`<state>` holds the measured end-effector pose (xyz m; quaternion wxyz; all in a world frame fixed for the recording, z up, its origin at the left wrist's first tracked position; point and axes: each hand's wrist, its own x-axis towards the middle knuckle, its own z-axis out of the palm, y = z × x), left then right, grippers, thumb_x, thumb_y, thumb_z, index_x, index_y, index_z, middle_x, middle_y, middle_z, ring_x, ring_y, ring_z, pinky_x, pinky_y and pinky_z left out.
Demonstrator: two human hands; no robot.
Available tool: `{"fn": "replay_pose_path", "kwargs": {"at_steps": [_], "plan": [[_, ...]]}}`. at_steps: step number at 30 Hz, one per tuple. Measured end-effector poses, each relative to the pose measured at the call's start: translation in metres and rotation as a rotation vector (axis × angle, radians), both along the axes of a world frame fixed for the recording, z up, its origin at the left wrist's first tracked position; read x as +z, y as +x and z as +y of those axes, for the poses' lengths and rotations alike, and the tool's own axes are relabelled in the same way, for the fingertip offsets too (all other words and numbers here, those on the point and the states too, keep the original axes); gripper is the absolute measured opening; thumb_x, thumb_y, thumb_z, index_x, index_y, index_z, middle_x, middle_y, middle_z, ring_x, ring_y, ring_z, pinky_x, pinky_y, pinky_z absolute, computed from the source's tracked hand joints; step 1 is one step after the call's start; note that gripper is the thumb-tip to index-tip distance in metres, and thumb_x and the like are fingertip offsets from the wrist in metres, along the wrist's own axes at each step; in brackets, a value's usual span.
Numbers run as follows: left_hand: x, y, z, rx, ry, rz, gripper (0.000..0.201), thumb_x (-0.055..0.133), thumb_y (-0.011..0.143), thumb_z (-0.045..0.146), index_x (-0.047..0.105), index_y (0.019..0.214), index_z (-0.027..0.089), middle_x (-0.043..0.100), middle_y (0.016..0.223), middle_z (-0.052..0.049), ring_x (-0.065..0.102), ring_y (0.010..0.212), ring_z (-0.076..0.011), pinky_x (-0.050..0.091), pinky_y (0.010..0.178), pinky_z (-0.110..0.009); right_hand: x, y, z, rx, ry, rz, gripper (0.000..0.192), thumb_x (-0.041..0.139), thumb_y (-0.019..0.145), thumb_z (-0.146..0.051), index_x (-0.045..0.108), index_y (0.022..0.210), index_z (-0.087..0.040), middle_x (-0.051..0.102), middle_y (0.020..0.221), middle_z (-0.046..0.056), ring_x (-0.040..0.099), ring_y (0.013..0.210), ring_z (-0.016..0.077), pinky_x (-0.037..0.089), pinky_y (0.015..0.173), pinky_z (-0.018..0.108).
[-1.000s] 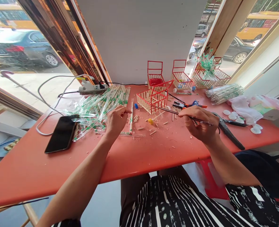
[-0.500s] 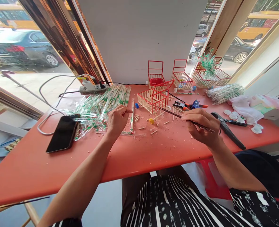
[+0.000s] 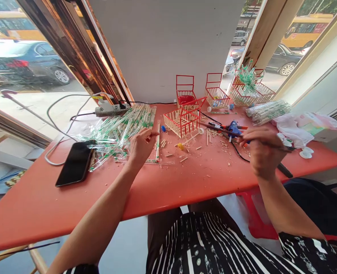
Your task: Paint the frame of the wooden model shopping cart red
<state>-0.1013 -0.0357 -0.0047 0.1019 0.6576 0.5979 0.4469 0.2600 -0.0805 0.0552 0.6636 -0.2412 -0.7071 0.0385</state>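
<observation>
Rightward has swung the right hand [image 3: 261, 152], gripping a thin dark stick [image 3: 214, 128]; left hand [image 3: 141, 144] pinches a wrapped chopstick [image 3: 158, 140].

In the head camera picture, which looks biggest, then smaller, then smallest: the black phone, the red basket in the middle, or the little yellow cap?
1. Black phone, though it lies nearer the camera, so its lead is unsure.
2. Red basket.
3. Yellow cap, clearly the smallest.

Right hand [image 3: 261, 154] with thin stick [image 3: 222, 131] swung right, away from red basket [image 3: 182, 121]
</observation>
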Motion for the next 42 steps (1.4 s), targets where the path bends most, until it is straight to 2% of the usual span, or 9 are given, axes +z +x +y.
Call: {"fn": "replay_pose_path", "kwargs": {"at_steps": [4, 10, 12, 15, 19, 24, 31, 39, 42], "plan": [[0.0, 0.002, 0.004, 0.021, -0.084, -0.096, 0.023, 0.064, 0.087, 0.03, 0.084, 0.092, 0.022, 0.081, 0.096, -0.003, 0.066, 0.07, -0.0153, 0.054, 0.074, -0.028, 0.015, 0.003, 0.024, 0.124, -0.018, 0.414, 0.014, 0.066, 0.096, -0.022, 0.078, 0.09, -0.023, 0.068, 0.067, -0.003, 0.062, 0.049, 0.0101, 0.046, 0.044, 0.025], [0.009, -0.002, 0.029, 0.015, -0.264, -0.244, 0.016, 0.076, 0.076, 0.026, 0.085, 0.087, 0.021, 0.076, 0.077, -0.002, 0.067, 0.072, -0.0179, 0.051, 0.07, -0.028, 0.041, -0.001, 0.071, 0.16, -0.115, 0.601, 0.014, 0.066, 0.088, -0.038, 0.065, 0.085, -0.024, 0.062, 0.062, -0.003, 0.051, 0.047, 0.0099, 0.031, 0.042, 0.026], [0.012, -0.004, 0.041, 0.013, -0.319, -0.354, 0.018, 0.081, 0.069, 0.024, 0.083, 0.086, 0.018, 0.075, 0.076, -0.002, 0.064, 0.066, -0.0156, 0.051, 0.067, -0.028, 0.039, 0.002, 0.085, 0.124, -0.197, 0.642, 0.017, 0.065, 0.084, -0.043, 0.062, 0.084, -0.027, 0.062, 0.063, -0.002, 0.049, 0.05, 0.0111, 0.031, 0.044, 0.028], [0.012, -0.006, 0.063, 0.003, -0.331, -0.585, 0.028, 0.087, 0.057, 0.018, 0.079, 0.084, 0.015, 0.073, 0.075, -0.001, 0.061, 0.064, -0.0123, 0.053, 0.065, -0.027, 0.023, 0.013, 0.104, 0.088, -0.345, 0.697, 0.023, 0.064, 0.077, -0.051, 0.059, 0.083, -0.029, 0.061, 0.066, -0.002, 0.046, 0.054, 0.0125, 0.034, 0.048, 0.031], [0.006, -0.001, 0.09, -0.003, -0.375, -0.745, 0.037, 0.092, 0.049, 0.015, 0.074, 0.081, 0.014, 0.07, 0.069, -0.001, 0.062, 0.062, -0.0118, 0.051, 0.063, -0.025, 0.0, 0.038, 0.124, 0.136, -0.454, 0.685, 0.031, 0.067, 0.076, -0.058, 0.058, 0.085, -0.03, 0.058, 0.072, -0.002, 0.049, 0.058, 0.014, 0.034, 0.052, 0.031], [0.003, 0.009, 0.11, -0.026, -0.451, -0.749, 0.041, 0.099, 0.048, 0.017, 0.074, 0.081, 0.014, 0.069, 0.067, -0.001, 0.063, 0.061, -0.012, 0.051, 0.063, -0.025, -0.013, 0.068, 0.141, 0.218, -0.442, 0.744, 0.033, 0.076, 0.072, -0.056, 0.063, 0.086, -0.029, 0.057, 0.074, -0.002, 0.047, 0.058, 0.0138, 0.03, 0.051, 0.03], [0.005, 0.006, 0.118, -0.101, -0.501, -0.763, 0.04, 0.098, 0.046, 0.012, 0.074, 0.078, 0.014, 0.071, 0.069, -0.001, 0.061, 0.059, -0.0105, 0.046, 0.056, -0.022, -0.018, 0.088, 0.145, 0.282, -0.439, 0.688, 0.033, 0.08, 0.078, -0.056, 0.061, 0.089, -0.032, 0.058, 0.075, 0.0, 0.044, 0.063, 0.0178, 0.031, 0.055, 0.035], [0.006, -0.009, 0.105, -0.284, -0.49, -0.581, 0.046, 0.105, 0.048, 0.034, 0.071, 0.073, 0.015, 0.071, 0.072, -0.003, 0.067, 0.069, -0.0156, 0.054, 0.069, -0.028, -0.002, 0.08, 0.129, 0.303, -0.459, 0.921, 0.023, 0.075, 0.078, -0.043, 0.059, 0.087, -0.03, 0.057, 0.073, -0.002, 0.043, 0.061, 0.0147, 0.028, 0.054, 0.034], [0.007, -0.008, 0.093, -0.315, -0.438, -0.574, 0.048, 0.105, 0.048, 0.038, 0.069, 0.072, 0.016, 0.068, 0.071, -0.001, 0.065, 0.068, -0.0146, 0.056, 0.072, -0.028, -0.001, 0.08, 0.13, 0.255, -0.453, 0.904, 0.026, 0.077, 0.078, -0.049, 0.059, 0.085, -0.031, 0.058, 0.071, -0.003, 0.041, 0.061, 0.0152, 0.027, 0.055, 0.034]]}}
